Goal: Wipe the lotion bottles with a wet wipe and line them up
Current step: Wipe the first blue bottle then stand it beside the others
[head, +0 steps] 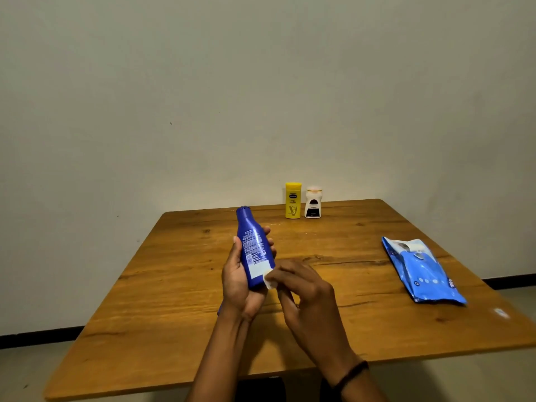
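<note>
Two hands meet over the near middle of the table [174, 300]. The left hand [236, 288] is wrapped round the lower half of the blue bottle [253, 242], thumb on one side and fingertips showing on the other, holding it clear of the wood. The right hand [307, 288] has its fingers curled and pinches a small white wipe [269, 281], pressed to the bottle's lower right edge just beside the base.

The bottle's long axis runs away from the person and leans a little left: cap at the far end, base down in the left palm, back label facing up. The wipe sits at the near end, so the unwiped length seems to lie beyond the right hand, up toward the cap; a stroke along that axis looks like the natural next pass.

Farther out, a yellow bottle [293, 200] and a white bottle [313, 203] stand upright, side by side, near the far edge, beyond and to the right of the blue one. The wipe pack [420, 271] lies flat well to the right.
</note>
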